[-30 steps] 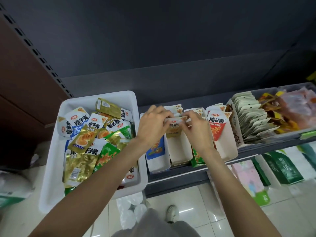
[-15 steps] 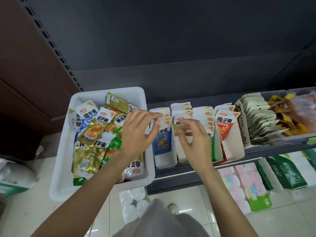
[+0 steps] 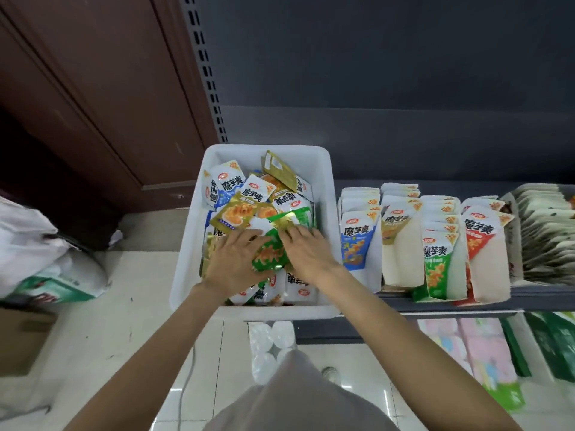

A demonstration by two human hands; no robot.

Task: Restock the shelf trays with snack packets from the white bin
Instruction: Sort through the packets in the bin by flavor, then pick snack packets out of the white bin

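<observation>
Head view, inspector A: Both hands are in the white bin (image 3: 217,157). The left hand (image 3: 231,262) lies flat-fingered on the pile; the right hand (image 3: 308,253) touches a green packet (image 3: 270,255) at the bin's centre. Whether its fingers pinch it, I cannot tell.

Inspector B: And the shelf trays (image 3: 401,272)?

Inspector A: At three o'clock from the bin, each holding one flavour. My advice: lift one packet cleanly, keep the left hand steadying the pile, and match green to the green-fronted tray.
</observation>
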